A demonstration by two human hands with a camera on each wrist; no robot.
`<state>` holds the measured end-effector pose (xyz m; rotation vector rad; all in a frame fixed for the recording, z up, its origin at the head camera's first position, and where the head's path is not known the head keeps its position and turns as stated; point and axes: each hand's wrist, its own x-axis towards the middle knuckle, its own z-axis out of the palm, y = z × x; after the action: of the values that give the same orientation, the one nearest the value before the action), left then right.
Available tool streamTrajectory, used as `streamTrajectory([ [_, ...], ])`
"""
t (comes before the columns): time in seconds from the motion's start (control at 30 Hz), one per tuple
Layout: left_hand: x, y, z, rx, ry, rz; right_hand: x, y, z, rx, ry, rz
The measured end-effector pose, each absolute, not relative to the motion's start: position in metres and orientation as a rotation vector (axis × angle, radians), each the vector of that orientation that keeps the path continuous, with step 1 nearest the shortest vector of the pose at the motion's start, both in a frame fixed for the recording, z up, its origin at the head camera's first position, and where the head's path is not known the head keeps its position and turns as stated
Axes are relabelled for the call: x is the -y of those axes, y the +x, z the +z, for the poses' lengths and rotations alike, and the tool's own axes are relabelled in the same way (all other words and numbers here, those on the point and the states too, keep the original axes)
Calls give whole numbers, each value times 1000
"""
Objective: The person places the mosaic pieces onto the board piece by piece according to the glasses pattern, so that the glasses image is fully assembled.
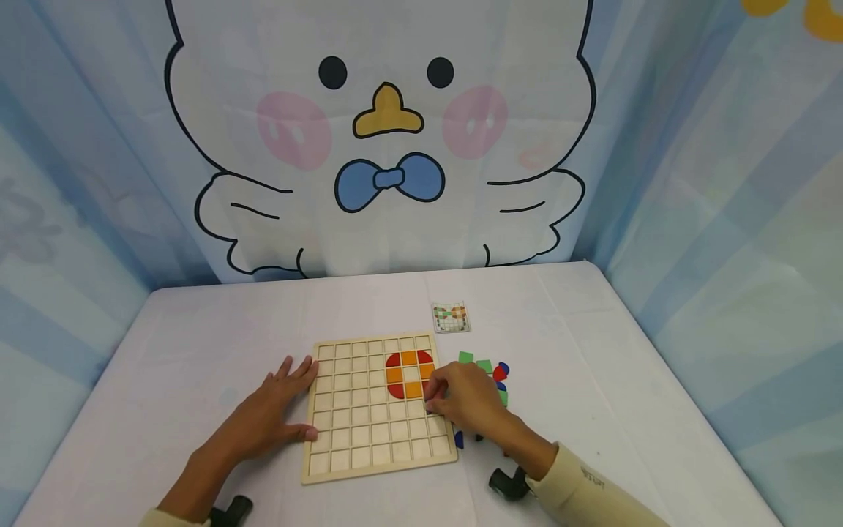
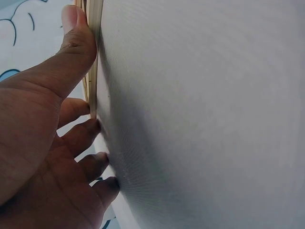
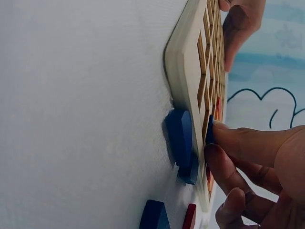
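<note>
A square wooden grid board lies on the table. In its upper right, red quarter-round pieces and orange square pieces form a ring around a bare cell; the fingers hide the ring's lower right corner. My left hand has its fingers spread and touches the board's left edge with thumb and fingertips. My right hand pinches a small blue piece between thumb and index finger, over the cells at the board's right side. Loose blue pieces lie beside the board edge below that hand.
A small pattern card lies behind the board. Right of the board are loose green squares, red pieces and blue pieces, partly behind my right hand. A printed curtain hangs at the table's far edge.
</note>
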<state>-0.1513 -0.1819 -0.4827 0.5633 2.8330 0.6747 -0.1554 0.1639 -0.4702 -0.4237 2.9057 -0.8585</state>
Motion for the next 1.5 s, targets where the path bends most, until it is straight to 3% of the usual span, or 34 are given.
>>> streamTrajectory([
  [0.33, 182, -151, -483, -2832, 552, 673, -170, -155, -467, -2841, -418, -928],
  [0.83, 182, -152, -484, -2835, 561, 678, -194, -152, -455, -2878, -163, -905],
  [1.5, 182, -153, -484, -2826, 553, 668, -201, -142, -463, -2771, -316, -821],
])
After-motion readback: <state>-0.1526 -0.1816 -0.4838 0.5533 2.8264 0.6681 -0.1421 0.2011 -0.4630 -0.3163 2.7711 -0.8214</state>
